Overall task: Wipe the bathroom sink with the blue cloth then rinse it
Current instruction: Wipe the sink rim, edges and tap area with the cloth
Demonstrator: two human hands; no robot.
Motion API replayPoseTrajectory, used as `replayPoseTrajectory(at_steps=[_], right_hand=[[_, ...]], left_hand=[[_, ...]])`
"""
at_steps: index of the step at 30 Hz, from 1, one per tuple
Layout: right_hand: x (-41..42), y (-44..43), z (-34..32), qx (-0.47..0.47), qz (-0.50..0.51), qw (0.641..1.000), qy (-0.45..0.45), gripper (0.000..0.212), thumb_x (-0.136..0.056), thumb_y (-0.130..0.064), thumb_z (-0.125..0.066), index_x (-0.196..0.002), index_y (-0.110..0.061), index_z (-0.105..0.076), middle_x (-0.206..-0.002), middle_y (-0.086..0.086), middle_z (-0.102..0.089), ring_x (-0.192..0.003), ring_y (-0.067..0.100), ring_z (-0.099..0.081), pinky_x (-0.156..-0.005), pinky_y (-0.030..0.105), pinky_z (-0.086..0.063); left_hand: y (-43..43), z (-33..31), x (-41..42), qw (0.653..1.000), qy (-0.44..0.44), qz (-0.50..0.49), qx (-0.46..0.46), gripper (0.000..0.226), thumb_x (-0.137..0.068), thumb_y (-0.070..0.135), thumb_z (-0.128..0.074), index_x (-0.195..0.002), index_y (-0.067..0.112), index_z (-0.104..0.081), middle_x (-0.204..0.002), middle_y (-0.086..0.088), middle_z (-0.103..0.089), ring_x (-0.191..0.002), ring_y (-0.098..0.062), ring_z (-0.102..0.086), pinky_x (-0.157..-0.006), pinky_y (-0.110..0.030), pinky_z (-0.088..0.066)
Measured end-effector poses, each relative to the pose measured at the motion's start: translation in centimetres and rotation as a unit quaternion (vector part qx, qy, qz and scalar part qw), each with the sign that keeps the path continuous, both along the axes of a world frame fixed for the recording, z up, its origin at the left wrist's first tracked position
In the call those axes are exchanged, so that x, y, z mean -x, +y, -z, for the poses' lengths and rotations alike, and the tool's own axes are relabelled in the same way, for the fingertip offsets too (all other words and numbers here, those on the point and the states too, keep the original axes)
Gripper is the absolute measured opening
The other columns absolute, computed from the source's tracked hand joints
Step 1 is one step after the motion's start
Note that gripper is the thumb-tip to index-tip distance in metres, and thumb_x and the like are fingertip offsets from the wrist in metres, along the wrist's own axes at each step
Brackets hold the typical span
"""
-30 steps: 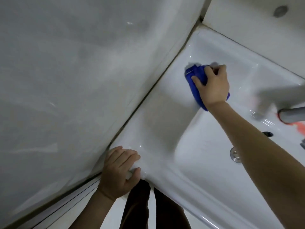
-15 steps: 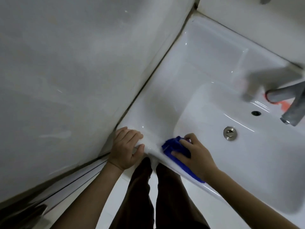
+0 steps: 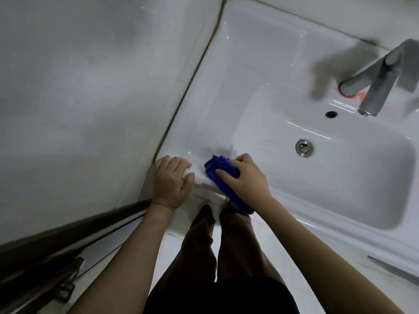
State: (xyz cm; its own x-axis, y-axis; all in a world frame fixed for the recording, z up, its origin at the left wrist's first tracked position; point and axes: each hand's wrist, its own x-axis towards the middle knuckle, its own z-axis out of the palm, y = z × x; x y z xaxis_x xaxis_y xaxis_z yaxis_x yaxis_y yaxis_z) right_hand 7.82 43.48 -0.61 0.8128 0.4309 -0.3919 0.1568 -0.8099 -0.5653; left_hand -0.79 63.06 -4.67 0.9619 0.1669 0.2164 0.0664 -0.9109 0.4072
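The white bathroom sink (image 3: pixel 238 87) fills the right half of the view, its basin to the right. My right hand (image 3: pixel 243 177) presses the folded blue cloth (image 3: pixel 217 172) onto the sink's near left corner, at the front rim. Part of the cloth hangs over the front edge under my wrist. My left hand (image 3: pixel 171 180) rests flat on that same corner, fingers curled over the rim, a short gap from the cloth.
A grey faucet (image 3: pixel 376 87) stands at the back right above an overflow hole (image 3: pixel 331 114). The metal drain plug (image 3: pixel 304 148) sits in the basin. A white wall (image 3: pixel 90 87) runs along the sink's left side. My legs (image 3: pixel 222 245) stand on a white floor below.
My right hand swept the cloth from the sink's far left corner down to the near left corner. It now sits a little closer to my left hand, which has stayed on the rim.
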Motion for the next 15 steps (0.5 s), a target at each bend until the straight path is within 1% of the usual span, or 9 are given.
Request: replayPoseTrajectory(at_steps=[3,5,7,9,11,13,15], right_hand=[[0.5,-10.3,-1.2,0.063,0.087,0.994,0.025,0.025,-0.087,-0.055,-0.057,-0.077,-0.032,-0.059,-0.097,-0.006,-0.052,-0.074,0.006,-0.055,-0.064,0.029,-0.041],[1.2,-15.5,-2.3,0.127,0.163,0.978,0.039,0.024,-0.087,-0.054,-0.056,-0.079,-0.032,-0.059,-0.102,-0.002,-0.054,-0.072,0.006,-0.055,-0.062,0.03,-0.039],[1.9,-16.7,-2.2,0.167,0.195,0.966,0.02,0.027,-0.086,-0.055,-0.056,-0.084,-0.029,-0.062,-0.105,0.002,-0.053,-0.073,0.012,-0.056,-0.063,0.03,-0.04],[2.1,-13.4,-1.4,0.147,0.183,0.972,-0.018,0.031,-0.085,-0.055,-0.056,-0.084,-0.025,-0.064,-0.103,0.002,-0.05,-0.079,0.019,-0.056,-0.067,0.031,-0.043],[2.0,-7.2,-0.4,0.107,0.149,0.982,-0.048,0.033,-0.085,-0.054,-0.056,-0.086,-0.023,-0.065,-0.102,0.001,-0.048,-0.087,0.022,-0.055,-0.07,0.032,-0.045],[2.0,-0.9,0.3,0.074,0.117,0.988,-0.071,0.034,-0.086,-0.053,-0.055,-0.088,-0.021,-0.065,-0.102,0.002,-0.048,-0.091,0.023,-0.052,-0.067,0.031,-0.043],[2.1,2.5,0.2,0.048,0.103,0.989,-0.091,0.034,-0.087,-0.052,-0.054,-0.09,-0.02,-0.065,-0.103,0.003,-0.048,-0.093,0.023,-0.05,-0.063,0.031,-0.043]], left_hand=[[-0.1,0.2,-0.1,1.0,-0.008,-0.015,0.0,0.03,-0.087,0.028,-0.042,-0.084,0.01,-0.065,-0.085,-0.006,-0.066,-0.081,-0.025,-0.053,-0.089,-0.037,-0.037],[-0.2,0.4,-0.2,0.999,-0.014,-0.028,-0.001,0.029,-0.086,0.029,-0.042,-0.082,0.01,-0.064,-0.082,-0.006,-0.065,-0.079,-0.027,-0.051,-0.087,-0.038,-0.038],[-0.2,0.5,-0.2,0.999,-0.02,-0.031,-0.004,0.029,-0.086,0.029,-0.041,-0.08,0.011,-0.063,-0.08,-0.006,-0.064,-0.076,-0.029,-0.052,-0.083,-0.038,-0.039],[-0.2,0.5,-0.1,0.999,-0.028,-0.027,-0.008,0.029,-0.086,0.028,-0.042,-0.079,0.01,-0.063,-0.08,-0.007,-0.063,-0.076,-0.029,-0.052,-0.082,-0.039,-0.04],[-0.3,0.6,-0.1,0.999,-0.027,-0.021,-0.007,0.028,-0.086,0.028,-0.042,-0.08,0.01,-0.063,-0.081,-0.008,-0.063,-0.078,-0.03,-0.051,-0.082,-0.04,-0.041],[-0.3,0.6,0.0,0.999,-0.027,-0.013,-0.015,0.028,-0.086,0.028,-0.042,-0.082,0.009,-0.064,-0.082,-0.009,-0.063,-0.08,-0.028,-0.049,-0.083,-0.04,-0.04],[-0.2,0.3,0.1,0.999,-0.034,0.0,-0.019,0.029,-0.087,0.027,-0.042,-0.083,0.008,-0.064,-0.083,-0.011,-0.064,-0.08,-0.026,-0.048,-0.081,-0.039,-0.039]])
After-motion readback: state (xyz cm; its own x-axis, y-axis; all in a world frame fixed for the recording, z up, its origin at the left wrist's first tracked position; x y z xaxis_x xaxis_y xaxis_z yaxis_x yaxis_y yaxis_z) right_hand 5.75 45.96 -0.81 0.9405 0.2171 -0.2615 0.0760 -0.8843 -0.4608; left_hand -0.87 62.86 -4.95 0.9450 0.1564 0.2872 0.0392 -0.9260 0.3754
